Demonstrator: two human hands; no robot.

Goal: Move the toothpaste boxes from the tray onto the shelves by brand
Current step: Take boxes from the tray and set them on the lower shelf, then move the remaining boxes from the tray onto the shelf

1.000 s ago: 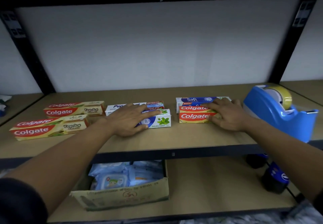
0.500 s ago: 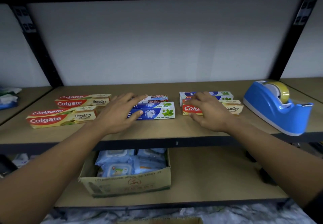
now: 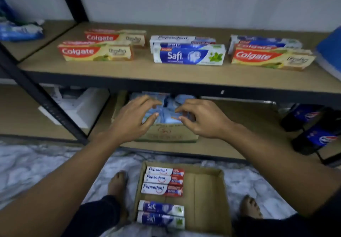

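On the wooden shelf [image 3: 129, 74] lie two Colgate boxes [image 3: 96, 52] at left, a Safi box [image 3: 190, 55] in front of a Pepsodent box [image 3: 182, 39] in the middle, and a Colgate box [image 3: 271, 58] in front of a blue-and-white box [image 3: 265, 41] at right. The cardboard tray [image 3: 208, 190] on the floor holds three Pepsodent boxes [image 3: 163, 180] and two Safi boxes [image 3: 161, 213]. My left hand [image 3: 134, 118] and my right hand [image 3: 201, 120] hover below the shelf edge with loosely curled fingers, holding nothing.
A cardboard box [image 3: 166, 133] of blue wipe packs sits on the lower shelf behind my hands. A blue tape dispenser [image 3: 330, 52] stands at the shelf's right end. Dark Pepsi bottles [image 3: 313, 133] stand at lower right. A black upright post [image 3: 42, 96] crosses at left. My bare feet flank the tray.
Both hands have left the boxes on the shelf and drawn back and down below its edge. The view has tilted down, bringing the tray on the floor into sight.
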